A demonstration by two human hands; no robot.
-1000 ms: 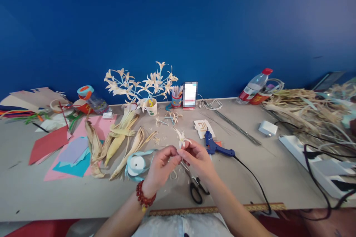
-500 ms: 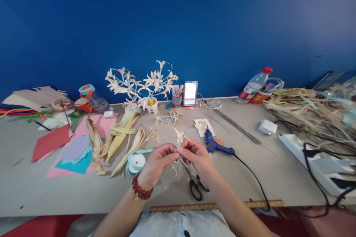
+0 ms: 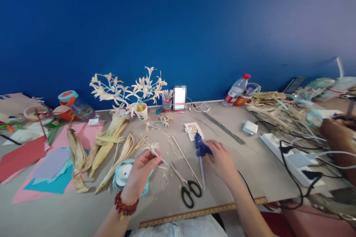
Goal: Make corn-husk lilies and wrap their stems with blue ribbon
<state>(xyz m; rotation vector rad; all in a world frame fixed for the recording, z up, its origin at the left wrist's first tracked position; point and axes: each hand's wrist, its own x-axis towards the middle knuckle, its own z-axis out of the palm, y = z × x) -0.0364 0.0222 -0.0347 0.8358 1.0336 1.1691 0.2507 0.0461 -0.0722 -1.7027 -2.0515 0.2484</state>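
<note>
My left hand [image 3: 143, 170] pinches a small pale husk flower [image 3: 154, 147] by its light-blue stem, above the table. At the right, the fingers of my right hand [image 3: 224, 161] are wrapped round the handle of a blue hot glue gun [image 3: 199, 143]. A whitish glue stick [image 3: 202, 174] sticks out of the gun toward me. Between my hands lie black-handled scissors [image 3: 184, 183] and a thin wooden stick [image 3: 185, 157]. A roll of light-blue ribbon [image 3: 121, 174] sits behind my left wrist, partly hidden by that hand.
Corn husks [image 3: 107, 148] and coloured paper [image 3: 52, 174] lie on the left. Husk flowers stand in a paper cup [image 3: 141, 112] at the back. A white power strip [image 3: 286, 159] with cords is on the right, near another person's hand [image 3: 333, 135]. Metal wires [image 3: 225, 127] lie behind the gun.
My hands have moved apart. The left keeps the flower and has gone left; my right has let go of it and taken hold of the glue gun. The view has turned slightly right.
</note>
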